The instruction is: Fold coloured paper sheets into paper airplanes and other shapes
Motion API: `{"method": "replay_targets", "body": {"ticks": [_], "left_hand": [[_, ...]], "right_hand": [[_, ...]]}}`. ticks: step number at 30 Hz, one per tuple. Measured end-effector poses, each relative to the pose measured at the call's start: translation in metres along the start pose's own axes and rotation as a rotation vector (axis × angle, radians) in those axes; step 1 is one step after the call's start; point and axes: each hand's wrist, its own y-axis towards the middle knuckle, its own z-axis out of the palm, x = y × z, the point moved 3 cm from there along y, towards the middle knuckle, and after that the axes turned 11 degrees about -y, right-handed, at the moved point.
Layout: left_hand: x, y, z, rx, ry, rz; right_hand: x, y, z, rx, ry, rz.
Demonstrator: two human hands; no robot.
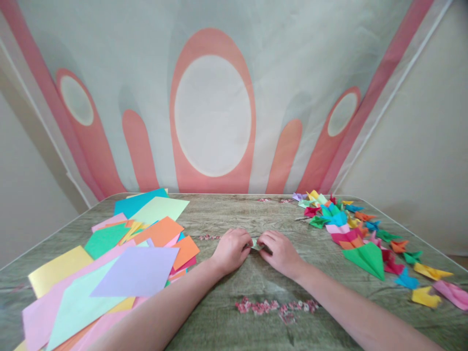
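1. Bare left forearm (161,307) and right forearm (351,300) lie nearest the head camera, reaching from the bottom edge toward a pale paper piece (257,244), the landmark here.
2. That piece sits between the hands, low over the wood-patterned tabletop (204,321). The left hand (231,249) pinches its left side with curled fingers and thumb; the right hand (281,253) grips its right side likewise. Its exact folds are too small and covered to tell.
3. It should handle as nearly weightless, thin and easily creased, perhaps a little stiffer where layers double up. Opposite edges, held lightly between thumb and fingertip, look like the safest hold; a hard tug could tear or crumple it.
4. Left of the pale piece, flat colored sheets (137,270) overlap loosely, smooth and straight-edged, with sharp corners; they would probably slide over each other.
5. To its right lie folded paper shapes (365,261), pointed, angular and winged, some crowded together, others apart. Pressure would likely flatten them.
6. Beyond it hangs a faintly rippled backdrop (146,58) with coral, rounded shapes.
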Motion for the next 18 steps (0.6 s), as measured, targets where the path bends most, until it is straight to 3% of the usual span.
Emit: {"method": "replay_targets", "body": {"ticks": [12, 18], "left_hand": [[0.002, 0.001, -0.005, 0.098, 0.011, 0.051], [0.013, 0.004, -0.005, 0.025, -0.094, -0.067]], "right_hand": [[-0.01, 0.002, 0.002, 0.059, 0.17, -0.027], [-0.019, 0.005, 0.005, 0.102, 0.319, 0.081]]}}
